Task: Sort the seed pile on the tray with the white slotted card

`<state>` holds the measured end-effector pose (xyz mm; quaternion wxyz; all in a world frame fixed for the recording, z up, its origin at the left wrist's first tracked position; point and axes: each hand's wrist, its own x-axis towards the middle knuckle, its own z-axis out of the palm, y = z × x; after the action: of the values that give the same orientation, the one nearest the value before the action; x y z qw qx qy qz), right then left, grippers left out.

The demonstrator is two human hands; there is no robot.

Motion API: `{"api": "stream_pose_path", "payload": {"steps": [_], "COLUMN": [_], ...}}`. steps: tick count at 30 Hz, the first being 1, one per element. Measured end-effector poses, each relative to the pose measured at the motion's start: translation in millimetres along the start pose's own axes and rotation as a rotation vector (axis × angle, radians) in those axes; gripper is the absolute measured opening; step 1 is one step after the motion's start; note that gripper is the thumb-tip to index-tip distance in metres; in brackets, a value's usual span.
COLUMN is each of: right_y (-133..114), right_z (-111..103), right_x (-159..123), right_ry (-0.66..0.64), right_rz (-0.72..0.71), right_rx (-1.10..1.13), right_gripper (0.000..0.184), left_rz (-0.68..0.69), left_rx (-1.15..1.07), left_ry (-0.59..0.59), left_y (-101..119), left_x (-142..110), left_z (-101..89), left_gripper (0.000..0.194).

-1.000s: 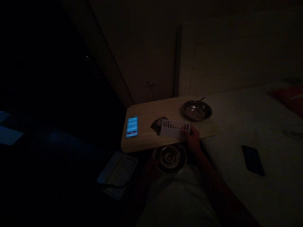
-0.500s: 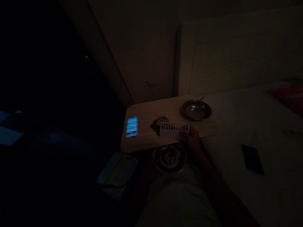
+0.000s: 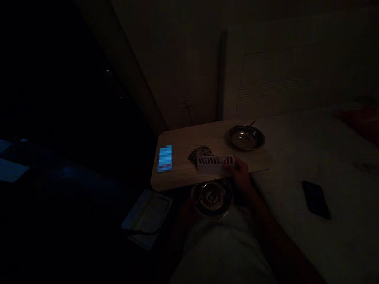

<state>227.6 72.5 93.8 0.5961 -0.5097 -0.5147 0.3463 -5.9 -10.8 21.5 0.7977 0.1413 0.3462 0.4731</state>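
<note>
My right hand (image 3: 240, 173) is closed on the right end of a white slotted plastic tray (image 3: 213, 169), shaped like a long narrow box with a row of slots. The tray is at the near edge of a light wooden tabletop (image 3: 180, 138), against a pile of small dark bits like seeds or husks (image 3: 199, 153). Below that edge, my left hand (image 3: 191, 209) grips the left side of a shiny metal bowl (image 3: 229, 203), which has some dark bits inside. Deep shadow hides most of the left fingers.
A second metal bowl (image 3: 246, 138) with a handle sticking out stands at the tabletop's back right. A lit, blurred phone screen (image 3: 165, 158) lies at its left. A dark phone (image 3: 316, 199) rests on the bed (image 3: 284, 165). A pale flat box (image 3: 148, 219) with a dark strap sits lower left.
The slotted tray and my right hand have shifted slightly left and toward me, and the tray's slots tilt differently. My left hand and the bowl in it stay in place.
</note>
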Motion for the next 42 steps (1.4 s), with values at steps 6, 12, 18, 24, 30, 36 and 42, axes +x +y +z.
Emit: {"api": "stream_pose_path", "payload": {"steps": [6, 12, 18, 24, 30, 36, 42], "right_y": [0.4, -6.4, -10.4, -6.2, -5.1, 1.3, 5.8], "right_z": [-7.3, -5.2, -4.2, -17.0, -22.3, -4.2, 9.0], "right_x": [-0.3, -1.0, -2.6, 0.1, 6.0, -3.2, -9.4], "right_ry": [-0.061, -0.064, -0.115, -0.132, 0.135, -0.098, -0.065], "right_rz": [0.012, -0.023, 0.004, 0.019, 0.026, 0.096, 0.002], "right_rx": [0.041, -0.014, -0.002, 0.017, 0.098, 0.081, -0.027], "right_gripper": [0.019, 0.019, 0.019, 0.018, 0.023, 0.024, 0.021], "left_rz": [0.04, -0.013, 0.009, -0.015, 0.01, -0.004, 0.047], "left_rx": [-0.004, -0.02, 0.005, 0.012, -0.007, -0.021, -0.034], "left_ry": [-0.043, -0.028, -0.014, 0.013, -0.016, -0.083, -0.072], "left_y": [1.5, -2.3, 2.6, 4.5, 1.0, -3.1, -2.5], "left_x": [1.3, 1.9, 0.2, -3.2, -0.4, 5.5, 4.4], "left_z": [2.1, -3.0, 3.3, 7.8, -1.7, -9.6, -4.1], "left_gripper": [0.05, 0.053, 0.052, 0.047, 0.046, 0.049, 0.064]}}
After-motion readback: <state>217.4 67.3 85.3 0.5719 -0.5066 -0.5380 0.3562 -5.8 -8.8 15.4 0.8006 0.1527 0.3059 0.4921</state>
